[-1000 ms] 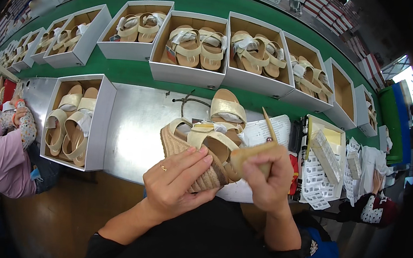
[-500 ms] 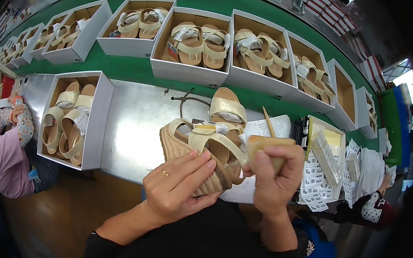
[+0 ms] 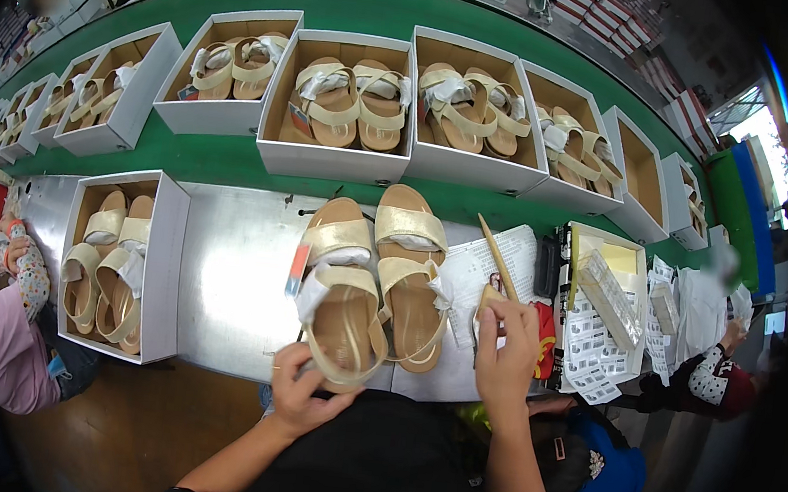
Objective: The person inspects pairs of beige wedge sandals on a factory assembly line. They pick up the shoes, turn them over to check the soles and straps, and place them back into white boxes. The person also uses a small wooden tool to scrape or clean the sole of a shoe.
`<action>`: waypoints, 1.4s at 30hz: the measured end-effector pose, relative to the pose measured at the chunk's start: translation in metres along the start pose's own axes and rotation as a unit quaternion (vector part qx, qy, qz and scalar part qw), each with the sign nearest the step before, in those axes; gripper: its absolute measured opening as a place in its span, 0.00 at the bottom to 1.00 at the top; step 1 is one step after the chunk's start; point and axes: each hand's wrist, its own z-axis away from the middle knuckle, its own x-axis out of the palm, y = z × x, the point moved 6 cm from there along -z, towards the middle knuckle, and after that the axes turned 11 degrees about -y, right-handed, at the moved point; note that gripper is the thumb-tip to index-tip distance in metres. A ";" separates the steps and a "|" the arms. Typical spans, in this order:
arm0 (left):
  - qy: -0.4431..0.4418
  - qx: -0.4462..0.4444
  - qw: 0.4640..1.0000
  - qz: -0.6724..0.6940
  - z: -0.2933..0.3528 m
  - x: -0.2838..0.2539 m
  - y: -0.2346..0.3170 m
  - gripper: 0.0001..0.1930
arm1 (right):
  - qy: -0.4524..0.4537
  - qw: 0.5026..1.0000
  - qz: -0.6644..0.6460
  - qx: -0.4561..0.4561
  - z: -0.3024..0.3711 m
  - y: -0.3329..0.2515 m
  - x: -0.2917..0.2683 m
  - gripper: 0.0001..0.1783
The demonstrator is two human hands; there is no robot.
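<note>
Two pale gold strappy sandals stand side by side, toes away from me, on the metal bench. My left hand (image 3: 306,387) grips the heel end of the left sandal (image 3: 342,241), thumb and fingers at its back strap. White tissue is tucked under the straps, and a red-and-blue tag hangs at its left side. The right sandal (image 3: 413,228) touches it, with no hand on it. To the right, my right hand (image 3: 511,357) pinches a small tan block (image 3: 488,301), mostly hidden by the fingers, low over printed sheets (image 3: 517,248). A pointed wooden stick (image 3: 497,254) lies there.
Open white boxes of similar sandals (image 3: 331,159) line the green belt; one box (image 3: 641,189) there holds no sandals. Another filled box (image 3: 164,271) stands left on the metal bench (image 3: 230,278). At right sits a tray of labels (image 3: 606,361). Co-workers are at both sides.
The left sandal, tilted sideways in my left hand before, now stands upright beside the other. My right hand has lowered with the tan block, away from the sandal. The view has shifted slightly.
</note>
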 end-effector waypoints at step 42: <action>-0.162 -0.061 0.985 0.025 -0.071 0.059 -0.031 0.07 | 0.254 0.898 0.252 0.256 -0.155 0.319 -0.290 0.15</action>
